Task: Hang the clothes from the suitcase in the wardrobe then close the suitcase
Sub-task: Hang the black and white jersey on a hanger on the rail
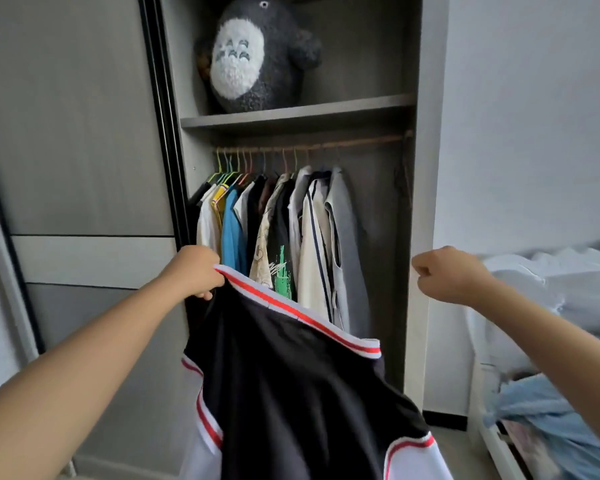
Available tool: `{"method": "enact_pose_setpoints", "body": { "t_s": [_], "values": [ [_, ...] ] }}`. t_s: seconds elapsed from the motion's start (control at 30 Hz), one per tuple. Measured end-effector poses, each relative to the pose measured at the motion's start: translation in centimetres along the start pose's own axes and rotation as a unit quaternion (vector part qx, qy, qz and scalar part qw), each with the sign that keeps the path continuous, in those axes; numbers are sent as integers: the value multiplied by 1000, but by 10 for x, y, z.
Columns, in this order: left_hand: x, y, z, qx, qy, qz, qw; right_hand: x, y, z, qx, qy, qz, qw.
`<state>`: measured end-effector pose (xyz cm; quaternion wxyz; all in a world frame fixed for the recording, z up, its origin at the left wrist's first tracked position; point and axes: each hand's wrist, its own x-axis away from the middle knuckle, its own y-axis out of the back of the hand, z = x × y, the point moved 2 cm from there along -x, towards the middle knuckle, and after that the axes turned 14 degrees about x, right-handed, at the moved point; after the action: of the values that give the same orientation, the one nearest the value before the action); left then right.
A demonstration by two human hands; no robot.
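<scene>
Left hand (198, 271), centre-left of frame, pinches the ribbed white-and-red collar of a black jacket (302, 393); the jacket hangs slack across lower centre, white sleeves with red piping. Right hand (447, 273), centre-right, is curled into a fist holding nothing. Behind, the open grey wardrobe (426, 168) has shirts on coloured wire hangers (257, 161) along a rail. A fuzzy grey plush toy (253, 53) sits on the shelf above. Rumpled bedding (551, 278) at right.

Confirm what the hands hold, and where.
Left hand grips the black jacket by its red-and-white striped ribbed edge. Right hand is fisted, holding nothing.
</scene>
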<state>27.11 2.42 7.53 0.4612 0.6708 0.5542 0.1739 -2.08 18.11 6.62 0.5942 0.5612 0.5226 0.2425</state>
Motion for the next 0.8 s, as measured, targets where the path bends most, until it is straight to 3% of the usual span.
{"method": "enact_pose_setpoints", "body": {
  "t_s": [0.2,0.37,0.67,0.73,0.8],
  "values": [
    [-38,-36,-78,65,-45,13,997,-42,-38,-5,-130,114,72,982],
    [-83,-45,-103,161,-64,0,985,-69,-79,53,-268,222,128,929],
    [-192,-32,-76,215,-205,-71,952,-195,-129,110,-416,243,80,873],
    [-226,-30,-68,241,-207,-57,946,-230,-129,107,-414,241,78,875],
    [-263,-28,-62,275,-208,-41,938,-260,-129,96,-378,210,75,899]
  ]
}}
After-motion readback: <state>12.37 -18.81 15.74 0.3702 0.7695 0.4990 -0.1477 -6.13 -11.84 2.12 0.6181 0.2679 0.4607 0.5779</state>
